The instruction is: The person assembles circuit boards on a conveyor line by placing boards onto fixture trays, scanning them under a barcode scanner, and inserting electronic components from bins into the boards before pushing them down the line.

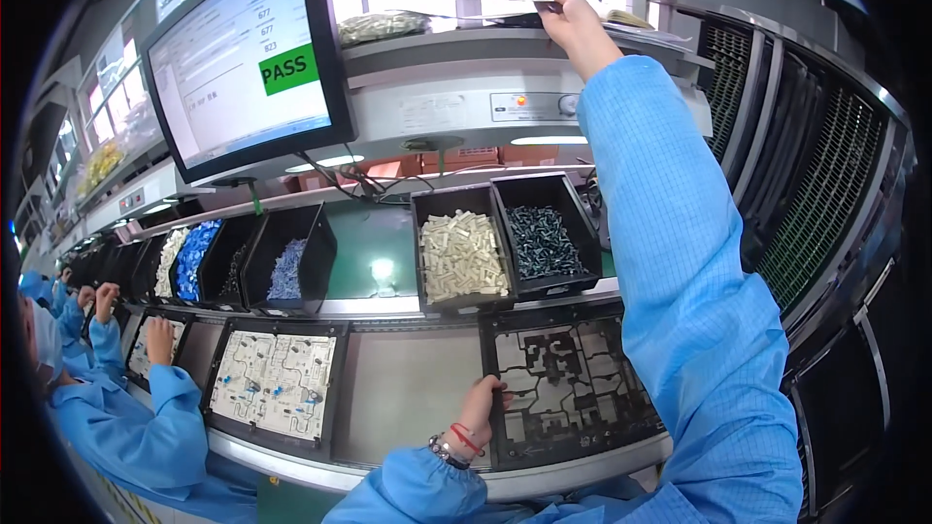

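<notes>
My left hand (476, 409), with a red string and a beaded bracelet at its wrist, closes on the left edge of a black carrier frame (558, 439). This frame has cut-outs and holds no white board. Stretched far up to the shelf, my right hand (580, 27) pinches the edge of a thin circuit board (505, 14), seen nearly edge-on with small blue and dark parts standing on it. To the left, another carrier holds a white circuit board (274, 378) with blue and dark components.
Behind the carriers stand black bins of cream parts (461, 254), dark parts (546, 243) and blue parts (286, 267). A monitor (238, 68) hangs at upper left. Black slotted racks (825, 175) rise at right. Co-workers in blue sleeves (136, 427) work along the line at left.
</notes>
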Demonstrator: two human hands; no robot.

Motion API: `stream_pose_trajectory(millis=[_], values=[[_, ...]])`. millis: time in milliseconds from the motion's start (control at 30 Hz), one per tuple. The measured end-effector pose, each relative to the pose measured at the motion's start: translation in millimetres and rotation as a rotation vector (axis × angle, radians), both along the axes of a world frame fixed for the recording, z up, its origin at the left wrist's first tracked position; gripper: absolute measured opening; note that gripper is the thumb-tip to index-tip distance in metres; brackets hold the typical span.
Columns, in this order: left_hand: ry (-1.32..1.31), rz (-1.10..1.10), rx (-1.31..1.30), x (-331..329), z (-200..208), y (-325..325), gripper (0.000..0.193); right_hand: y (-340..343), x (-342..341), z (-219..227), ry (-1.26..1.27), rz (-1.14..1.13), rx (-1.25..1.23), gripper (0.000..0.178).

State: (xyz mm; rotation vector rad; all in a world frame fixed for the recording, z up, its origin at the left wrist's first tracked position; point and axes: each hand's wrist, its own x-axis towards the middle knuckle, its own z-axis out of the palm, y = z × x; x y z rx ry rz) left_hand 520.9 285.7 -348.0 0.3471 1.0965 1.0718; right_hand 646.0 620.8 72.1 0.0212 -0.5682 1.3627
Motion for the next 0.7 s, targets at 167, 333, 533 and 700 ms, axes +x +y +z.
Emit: stream_pose_trajectory(millis=[167, 333, 533, 700], values=[[0.049, 0.031, -0.025, -4.0, 5.5, -3.4, 0.021, 8.0, 4.6, -10.3, -0.507, -0.14, 0.076, 0.021], [0.111, 0.021, -0.062, -6.3, 8.0, 1.9, 0.02, -15.6, 24.1, -7.9, -0.777, -0.079, -0.032, 0.028], [0.092, -0.096, 0.052, -20.3, -1.7, 14.5, 0.021, -37.9, 67.8, -9.1, -1.346, -0.153, -0.155, 0.063], [0.275, 0.026, 0.157, -41.8, -17.7, 17.5, 0.056, -129.3, 113.9, -13.9, -1.571, -0.362, 0.172, 0.046]])
